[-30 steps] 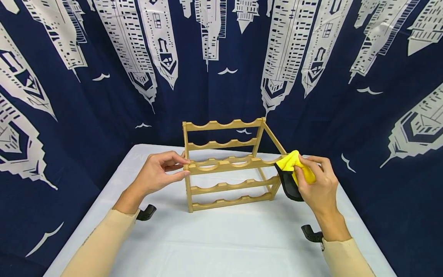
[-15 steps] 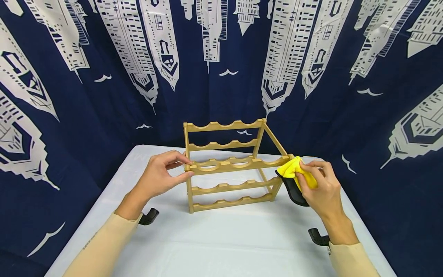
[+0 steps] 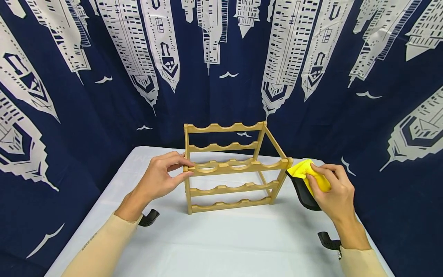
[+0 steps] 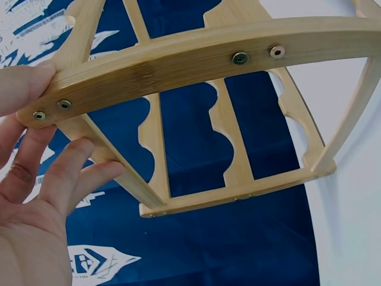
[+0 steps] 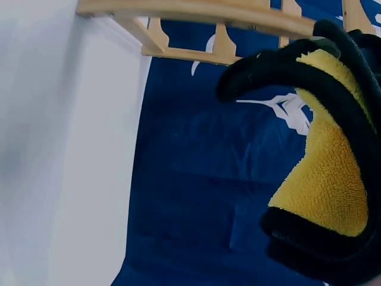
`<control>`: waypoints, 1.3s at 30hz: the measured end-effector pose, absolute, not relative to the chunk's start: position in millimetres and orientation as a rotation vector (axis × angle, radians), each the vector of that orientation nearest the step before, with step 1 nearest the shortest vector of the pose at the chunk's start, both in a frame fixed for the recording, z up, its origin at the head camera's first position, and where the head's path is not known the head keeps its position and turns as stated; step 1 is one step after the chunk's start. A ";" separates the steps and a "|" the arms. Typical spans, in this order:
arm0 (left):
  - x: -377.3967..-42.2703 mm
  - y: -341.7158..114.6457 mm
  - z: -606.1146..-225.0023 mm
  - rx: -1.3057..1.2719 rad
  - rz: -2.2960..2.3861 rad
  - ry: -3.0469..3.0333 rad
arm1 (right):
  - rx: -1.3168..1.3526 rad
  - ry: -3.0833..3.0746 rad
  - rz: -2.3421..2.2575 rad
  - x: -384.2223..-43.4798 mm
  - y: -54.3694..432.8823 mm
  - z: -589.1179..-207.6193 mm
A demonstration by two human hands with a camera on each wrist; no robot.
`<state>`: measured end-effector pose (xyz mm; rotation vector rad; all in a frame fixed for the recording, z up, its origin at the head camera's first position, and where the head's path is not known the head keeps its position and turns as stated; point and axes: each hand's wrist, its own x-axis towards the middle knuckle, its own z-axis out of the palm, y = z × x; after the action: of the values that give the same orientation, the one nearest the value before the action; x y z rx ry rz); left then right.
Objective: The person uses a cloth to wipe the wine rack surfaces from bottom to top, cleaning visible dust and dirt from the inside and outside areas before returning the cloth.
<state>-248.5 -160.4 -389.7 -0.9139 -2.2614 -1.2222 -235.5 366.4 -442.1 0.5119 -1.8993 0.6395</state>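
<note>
A light wooden wine rack (image 3: 255, 166) with scalloped bars stands on the table. My left hand (image 3: 162, 173) grips its upper front left corner. In the left wrist view the thumb lies on the outer side of the end bar (image 4: 196, 59), and the fingers reach round below it. My right hand (image 3: 335, 194) pinches a folded cloth (image 3: 304, 168), yellow on one side with black on the other. The cloth's tip sits right by the rack's front right corner. In the right wrist view the cloth (image 5: 330, 173) fills the right side and hides the hand.
A white cover lies over the table (image 3: 214, 246). Behind and beside it hangs a dark blue curtain (image 3: 221, 100) printed with white buildings and birds. Black camera mounts (image 3: 149, 218) stick out at both wrists.
My right hand has moved right and slightly down with the cloth, uncovering the rack's front right corner. The left hand keeps its place on the rack.
</note>
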 end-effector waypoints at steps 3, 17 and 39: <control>-250.9 -164.1 -392.0 -0.908 -1.261 -2.247 | 0.488 -1.903 0.643 -234.2 369.4 -439.8; -255.2 -180.9 -378.3 -0.863 -1.134 -2.407 | 0.453 -1.933 0.654 -237.1 372.2 -440.6; -244.4 -98.2 -388.1 -0.958 -0.495 -2.177 | 0.672 -2.142 0.704 -294.5 344.0 -473.3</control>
<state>-244.4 -98.2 -388.1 -0.9577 -2.1770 -0.4950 -294.5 344.0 -473.3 0.6722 -2.1416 0.7041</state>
